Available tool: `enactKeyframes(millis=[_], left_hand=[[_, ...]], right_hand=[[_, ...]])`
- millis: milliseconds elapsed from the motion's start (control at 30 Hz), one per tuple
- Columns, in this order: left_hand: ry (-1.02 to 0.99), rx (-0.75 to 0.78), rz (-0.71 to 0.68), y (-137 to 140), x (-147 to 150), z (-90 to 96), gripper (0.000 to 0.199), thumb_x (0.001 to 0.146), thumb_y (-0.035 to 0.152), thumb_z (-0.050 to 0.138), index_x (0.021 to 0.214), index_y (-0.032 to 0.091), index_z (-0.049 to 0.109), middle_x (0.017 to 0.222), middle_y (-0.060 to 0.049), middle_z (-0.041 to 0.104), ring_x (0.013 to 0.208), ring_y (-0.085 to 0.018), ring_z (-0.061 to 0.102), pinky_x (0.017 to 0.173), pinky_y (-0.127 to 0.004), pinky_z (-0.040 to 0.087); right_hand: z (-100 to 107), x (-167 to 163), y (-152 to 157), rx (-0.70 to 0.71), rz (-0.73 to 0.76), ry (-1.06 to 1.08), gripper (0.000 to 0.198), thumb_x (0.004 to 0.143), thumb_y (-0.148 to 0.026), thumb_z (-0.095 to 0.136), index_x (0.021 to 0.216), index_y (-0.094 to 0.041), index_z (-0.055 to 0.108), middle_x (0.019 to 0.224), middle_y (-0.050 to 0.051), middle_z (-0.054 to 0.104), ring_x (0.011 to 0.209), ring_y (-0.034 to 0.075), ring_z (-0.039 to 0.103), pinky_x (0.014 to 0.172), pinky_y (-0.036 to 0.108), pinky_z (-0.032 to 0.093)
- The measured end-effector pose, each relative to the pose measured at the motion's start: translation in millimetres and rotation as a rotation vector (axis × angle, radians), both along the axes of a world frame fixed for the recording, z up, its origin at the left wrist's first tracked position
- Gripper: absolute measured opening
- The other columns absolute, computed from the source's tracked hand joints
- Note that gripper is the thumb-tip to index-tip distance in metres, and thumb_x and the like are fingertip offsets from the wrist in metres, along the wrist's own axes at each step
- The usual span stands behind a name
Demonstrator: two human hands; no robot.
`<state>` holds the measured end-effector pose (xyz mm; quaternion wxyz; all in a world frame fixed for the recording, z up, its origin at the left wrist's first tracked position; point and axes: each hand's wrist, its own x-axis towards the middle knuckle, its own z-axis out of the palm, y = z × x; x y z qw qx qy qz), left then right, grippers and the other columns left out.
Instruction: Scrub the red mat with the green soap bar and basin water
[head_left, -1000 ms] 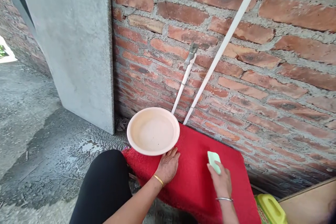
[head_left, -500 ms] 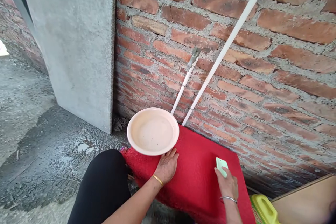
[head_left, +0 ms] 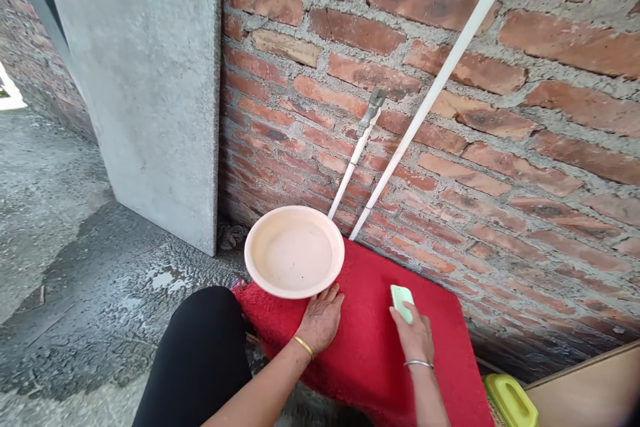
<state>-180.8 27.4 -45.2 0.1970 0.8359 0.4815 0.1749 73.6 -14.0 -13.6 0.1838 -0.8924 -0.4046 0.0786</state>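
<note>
Nearest: black-trousered leg (head_left: 200, 353), lower left, knee by the cloth's left end. Left hand (head_left: 320, 320): palm down on the red plush cloth (head_left: 370, 347), fingers laid out fairly flat, some tips hidden under the basin's near rim; can't tell if they bear on it. Right hand (head_left: 416, 335): thumb and fingers closed around the sides of a mint-green block (head_left: 401, 300), far end sticking out past the grip. Block is over the right half of the cloth; can't tell if it touches.

Edges: cloth's right edge runs near the right hand, back edge along the brick wall (head_left: 500, 160), near edge hangs down. Stretch of red cloth between the two hands, more between block and back edge. Basin (head_left: 295, 250) sits at the cloth's left end, rim covering the corner.

Count: 2 hands, 2 bangles (gold (head_left: 304, 347) left, silver (head_left: 419, 363) right), 1 block, 1 basin, 1 yellow jug (head_left: 510, 388) partly in view right of the cloth, 2 white pipes (head_left: 431, 100), 1 grey tap (head_left: 372, 110) on the shorter one, 1 concrete slab (head_left: 140, 93) standing at left over wet floor

Looks: block pale, oblong, rounded corners, underside hidden; basin round, cream-pink, a few dark specks inside; cloth bright red, fuzzy at the hem
</note>
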Motion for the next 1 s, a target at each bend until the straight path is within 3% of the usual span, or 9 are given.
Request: enactKeyframes(millis=[100, 167, 333, 433, 533, 667, 767, 867, 1000], left_hand=[[0.002, -0.019, -0.006, -1, 0, 2.9, 0.047, 0.093, 0.020, 0.039, 0.137, 0.018, 0.056, 0.151, -0.012, 0.046, 0.141, -0.028, 0.039, 0.116, -0.049, 0.031], [0.004, -0.017, -0.002, -1, 0, 3.6, 0.047, 0.093, 0.020, 0.038, 0.137, 0.017, 0.056, 0.151, -0.012, 0.046, 0.141, -0.027, 0.039, 0.116, -0.049, 0.031], [0.015, 0.000, -0.004, -1, -2, 6.1, 0.047, 0.092, 0.019, 0.039, 0.136, 0.019, 0.057, 0.150, -0.012, 0.048, 0.140, -0.027, 0.040, 0.115, -0.049, 0.031], [0.023, -0.011, -0.011, 0, -2, 8.4, 0.047, 0.092, 0.020, 0.039, 0.136, 0.018, 0.057, 0.150, -0.012, 0.047, 0.140, -0.028, 0.039, 0.115, -0.049, 0.031], [0.020, -0.013, -0.008, 0, -2, 7.5, 0.047, 0.093, 0.020, 0.039, 0.136, 0.018, 0.057, 0.151, -0.012, 0.047, 0.141, -0.028, 0.038, 0.116, -0.049, 0.031], [0.023, -0.008, -0.003, 0, 0, 2.7, 0.047, 0.092, 0.018, 0.041, 0.136, 0.019, 0.057, 0.151, -0.012, 0.046, 0.141, -0.028, 0.039, 0.116, -0.049, 0.031], [0.021, -0.010, -0.001, 0, 1, 1.8, 0.047, 0.092, 0.018, 0.041, 0.136, 0.019, 0.056, 0.151, -0.012, 0.046, 0.141, -0.028, 0.039, 0.116, -0.049, 0.031], [0.026, -0.010, -0.006, 0, 0, 2.2, 0.047, 0.092, 0.018, 0.040, 0.136, 0.018, 0.057, 0.151, -0.013, 0.046, 0.141, -0.028, 0.038, 0.116, -0.050, 0.031], [0.024, 0.027, -0.001, 1, 0, -3.8, 0.048, 0.091, 0.017, 0.041, 0.136, 0.019, 0.056, 0.150, -0.012, 0.047, 0.141, -0.028, 0.038, 0.116, -0.051, 0.031]], right_hand=[[4, 20, -8, -0.028, -0.136, -0.028, 0.066, 0.080, -0.066, 0.048, 0.130, -0.024, 0.061, 0.099, 0.011, 0.063, 0.097, 0.032, 0.061, 0.087, 0.045, 0.049], [5, 11, -5, -0.015, -0.118, -0.027, 0.066, 0.080, -0.065, 0.048, 0.129, -0.023, 0.061, 0.099, 0.011, 0.063, 0.098, 0.032, 0.061, 0.088, 0.044, 0.049], [0, -57, 23, 0.087, 0.234, -0.017, 0.050, 0.079, -0.052, 0.056, 0.120, -0.026, 0.068, 0.103, 0.007, 0.061, 0.099, 0.025, 0.062, 0.092, 0.034, 0.047], [-3, -73, 33, 0.089, 0.345, -0.020, 0.045, 0.079, -0.048, 0.057, 0.117, -0.027, 0.070, 0.103, 0.006, 0.060, 0.100, 0.024, 0.062, 0.091, 0.032, 0.047], [-2, -48, 27, 0.039, 0.248, -0.024, 0.047, 0.080, -0.052, 0.055, 0.118, -0.028, 0.069, 0.104, 0.006, 0.061, 0.099, 0.024, 0.063, 0.090, 0.034, 0.048], [3, 6, 4, -0.031, -0.029, -0.024, 0.062, 0.081, -0.063, 0.049, 0.129, -0.026, 0.062, 0.102, 0.009, 0.063, 0.093, 0.028, 0.064, 0.085, 0.040, 0.049], [7, 17, -3, -0.059, -0.132, -0.050, 0.066, 0.082, -0.064, 0.047, 0.133, -0.024, 0.059, 0.101, 0.011, 0.064, 0.097, 0.030, 0.063, 0.086, 0.043, 0.049], [7, -12, 7, -0.025, -0.030, -0.065, 0.062, 0.082, -0.061, 0.050, 0.130, -0.024, 0.061, 0.106, 0.011, 0.062, 0.099, 0.029, 0.062, 0.089, 0.040, 0.049], [2, -71, 34, 0.083, 0.279, -0.052, 0.047, 0.082, -0.050, 0.057, 0.121, -0.026, 0.068, 0.106, 0.007, 0.061, 0.100, 0.024, 0.062, 0.090, 0.032, 0.048]])
